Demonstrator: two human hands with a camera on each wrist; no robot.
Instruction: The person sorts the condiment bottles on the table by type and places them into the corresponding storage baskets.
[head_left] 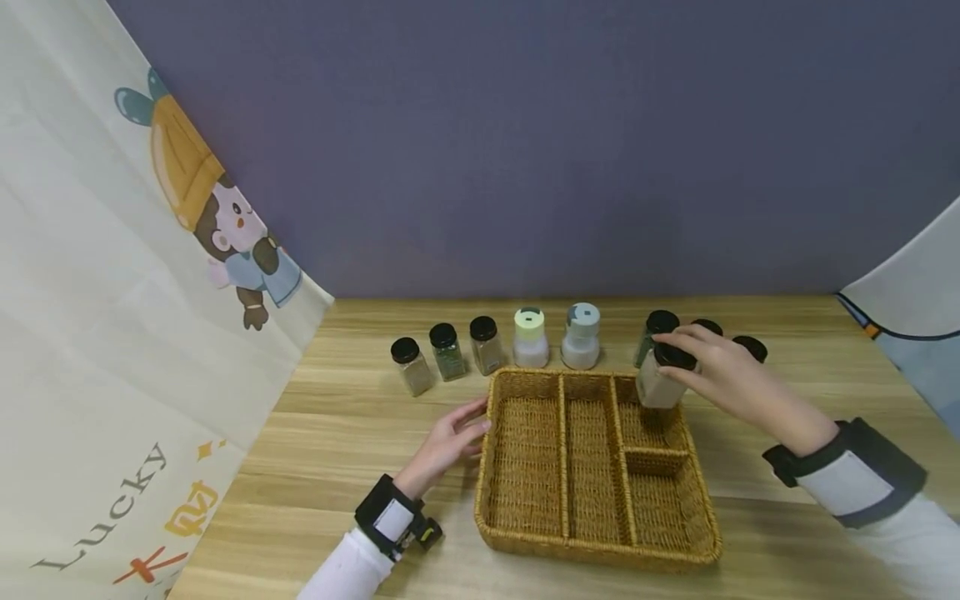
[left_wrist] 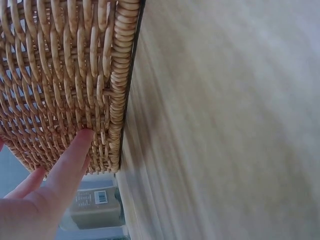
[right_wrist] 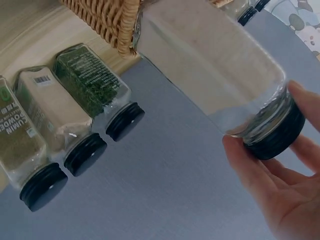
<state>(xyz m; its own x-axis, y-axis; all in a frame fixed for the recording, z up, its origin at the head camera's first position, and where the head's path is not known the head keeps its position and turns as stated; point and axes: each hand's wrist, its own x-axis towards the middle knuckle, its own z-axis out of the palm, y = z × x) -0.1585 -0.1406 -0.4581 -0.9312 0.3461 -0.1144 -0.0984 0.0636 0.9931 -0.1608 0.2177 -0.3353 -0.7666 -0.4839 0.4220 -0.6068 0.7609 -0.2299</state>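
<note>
A wicker basket [head_left: 600, 552] with several compartments sits on the wooden table. My right hand [head_left: 686, 354] grips the black cap of a glass spice jar [head_left: 658, 385] with pale powder, holding it upright over the basket's back right compartment. In the right wrist view the fingers [right_wrist: 250, 170] curl round the cap of this jar [right_wrist: 210, 75], beside the basket's corner [right_wrist: 112, 20]. My left hand [head_left: 468, 425] rests with straight fingers against the basket's left wall. In the left wrist view a fingertip [left_wrist: 80, 147] touches the weave of the basket [left_wrist: 60, 75].
Behind the basket stand three black-capped jars [head_left: 447, 352], two white shakers [head_left: 555, 336] and more black-capped jars [head_left: 660, 325] behind my right hand, the same jars [right_wrist: 60, 125] showing in the right wrist view. A printed curtain [head_left: 112, 333] hangs at the left, a pale cloth [head_left: 915, 292] at the right.
</note>
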